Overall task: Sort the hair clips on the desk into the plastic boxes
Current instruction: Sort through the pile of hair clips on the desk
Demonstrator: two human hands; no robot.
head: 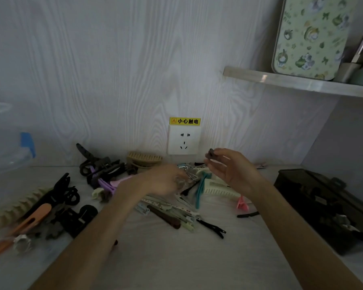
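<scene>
Right hand (231, 170) pinches a small dark plastic hair clip (210, 154) in front of the white wall socket (184, 139), whose yellow label (184, 121) reads "小心触电". Left hand (166, 182) blurred over the pile of mixed clips (172, 206); grip unclear. Dark translucent plastic box (323, 206) sits at right.

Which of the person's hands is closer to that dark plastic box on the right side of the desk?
The right. The right hand is raised just left of the dark box, pinching a small dark clip. The left hand is further left, blurred, over the clip pile.
</scene>
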